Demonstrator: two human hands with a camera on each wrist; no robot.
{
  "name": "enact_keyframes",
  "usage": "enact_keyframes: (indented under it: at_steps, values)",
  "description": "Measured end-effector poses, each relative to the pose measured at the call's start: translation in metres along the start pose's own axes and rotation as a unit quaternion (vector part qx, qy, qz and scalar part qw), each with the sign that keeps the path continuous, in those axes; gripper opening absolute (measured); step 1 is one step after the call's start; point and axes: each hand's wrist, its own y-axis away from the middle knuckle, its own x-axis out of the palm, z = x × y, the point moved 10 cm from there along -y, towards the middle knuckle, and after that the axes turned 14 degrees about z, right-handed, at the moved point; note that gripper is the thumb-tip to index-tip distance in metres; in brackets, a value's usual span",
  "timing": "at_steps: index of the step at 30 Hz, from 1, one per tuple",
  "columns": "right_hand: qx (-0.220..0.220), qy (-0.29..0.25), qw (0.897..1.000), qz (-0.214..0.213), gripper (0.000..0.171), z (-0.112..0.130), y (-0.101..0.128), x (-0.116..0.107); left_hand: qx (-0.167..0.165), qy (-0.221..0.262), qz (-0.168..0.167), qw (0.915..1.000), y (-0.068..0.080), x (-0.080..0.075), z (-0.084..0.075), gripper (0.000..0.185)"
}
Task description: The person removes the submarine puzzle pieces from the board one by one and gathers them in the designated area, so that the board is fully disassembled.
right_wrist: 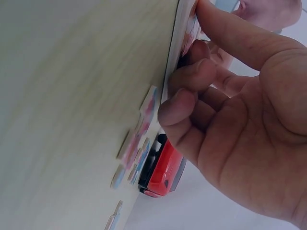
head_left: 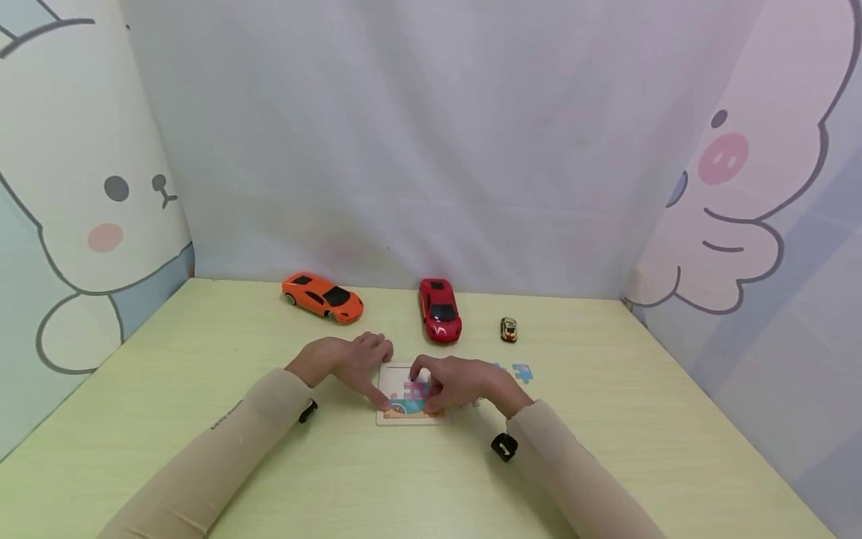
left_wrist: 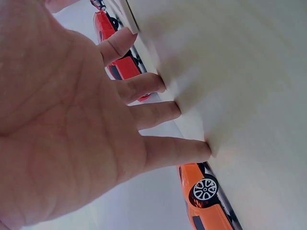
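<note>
A small jigsaw puzzle in a pale square frame [head_left: 412,421] lies on the table, partly filled with pink, blue and orange pieces. My left hand [head_left: 353,364] spreads beside its left edge, thumb on the lower left of the puzzle. In the left wrist view the straight fingers [left_wrist: 175,151] touch the tabletop. Over the frame's right side, my right hand [head_left: 458,378] pinches a pink and purple puzzle piece [head_left: 421,390] between curled index finger and thumb. Its other fingers [right_wrist: 175,108] are folded in. The right hand hides part of the puzzle.
Loose pieces, such as a blue one [head_left: 522,372] and a pink one [head_left: 475,403], lie right of the frame. Behind stand an orange toy car [head_left: 323,297], a red one [head_left: 441,311] and a tiny yellow-black one [head_left: 508,329]. A curtain [head_left: 417,150] hangs past the table's far edge.
</note>
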Motion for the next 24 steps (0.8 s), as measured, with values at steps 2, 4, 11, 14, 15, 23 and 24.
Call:
enact_keyframes:
  at_steps: [2,4,11,14,15,23,24]
  values:
    - [0.005,-0.005,1.0,0.001,0.043,-0.0018,-0.0003,0.0002,0.005,0.003,-0.001,1.0,0.0009,-0.0005,-0.0015,0.071]
    - [0.005,-0.009,1.0,0.001,0.043,-0.0027,-0.0002,0.0004,0.005,0.003,-0.003,1.0,0.0013,-0.0009,-0.0022,0.071]
    - [0.007,-0.014,1.0,-0.001,0.043,-0.0036,0.0003,0.0017,0.003,0.005,0.0,1.0,0.0009,-0.0003,-0.0032,0.071]
    - [0.008,-0.015,1.0,-0.001,0.043,-0.003,0.0009,0.0017,0.003,0.009,0.001,1.0,0.0005,0.0001,-0.0028,0.071]
    - [0.008,-0.015,1.0,-0.001,0.043,-0.0025,0.0012,0.0016,0.005,0.01,0.0,0.9999,0.0003,0.0003,-0.0026,0.071]
    - [0.009,-0.028,1.0,-0.006,0.045,-0.0028,0.0018,0.0004,-0.004,-0.009,-0.003,0.9999,-0.0005,0.0004,0.0004,0.07]
    - [0.008,-0.029,1.0,-0.005,0.046,-0.0029,0.0019,0.0007,-0.004,-0.009,-0.002,1.0,-0.0005,0.0005,0.0003,0.069]
